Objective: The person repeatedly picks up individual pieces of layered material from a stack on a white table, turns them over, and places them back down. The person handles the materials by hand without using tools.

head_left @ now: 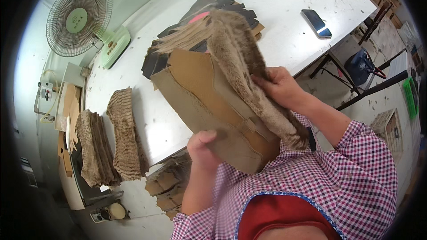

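Observation:
In front of my body I hold a flat stitched boot upper [200, 89] in olive and tan-brown, with a small strap tab on it. My left hand [203, 150] grips its lower left edge, thumb on top and fingers hidden underneath. Along the upper's right side lies a long brown fur piece [235, 66], tilted. My right hand [282, 88] is closed on this fur's right edge, near its middle. Beyond them, a pile of dark cut pieces [242, 11] lies on the white table, with tan strips [178, 40] on top.
A striped fur piece [124, 133] and a fur stack [92, 151] lie at the left table edge. A green fan [79, 20] stands at the far left. A phone [316, 23] rests at the right. Brown pieces [167, 182] sit below the table's front edge.

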A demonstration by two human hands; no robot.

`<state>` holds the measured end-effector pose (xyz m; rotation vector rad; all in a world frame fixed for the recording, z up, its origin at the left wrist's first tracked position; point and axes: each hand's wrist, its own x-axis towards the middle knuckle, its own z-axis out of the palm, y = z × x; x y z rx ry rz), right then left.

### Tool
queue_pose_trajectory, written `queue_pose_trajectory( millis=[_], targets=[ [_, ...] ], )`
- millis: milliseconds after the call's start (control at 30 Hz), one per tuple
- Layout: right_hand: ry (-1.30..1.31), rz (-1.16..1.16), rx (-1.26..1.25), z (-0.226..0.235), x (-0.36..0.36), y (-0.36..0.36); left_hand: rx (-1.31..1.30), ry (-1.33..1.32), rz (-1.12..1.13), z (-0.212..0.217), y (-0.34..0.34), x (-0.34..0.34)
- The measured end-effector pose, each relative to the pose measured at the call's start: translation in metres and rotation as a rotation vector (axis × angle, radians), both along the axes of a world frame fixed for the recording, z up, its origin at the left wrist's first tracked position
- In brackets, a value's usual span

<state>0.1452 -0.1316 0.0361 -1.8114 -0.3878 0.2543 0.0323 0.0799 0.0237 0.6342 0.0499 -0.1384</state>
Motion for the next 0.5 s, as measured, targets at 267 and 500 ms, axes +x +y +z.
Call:
queue_pose_trajectory(
  millis=[267, 500],
  targets=[
    [0.337, 0.363, 0.294, -0.040, -0.008, 0.029, -0.043, 0.003, -0.063, -0.009, -0.021, -0.001],
    [-0.050, -0.039, -0.157, -0.041, 0.016, 0.010, -0.071, 0.116, 0.142, -0.005, -0.018, -0.007]
  ],
)
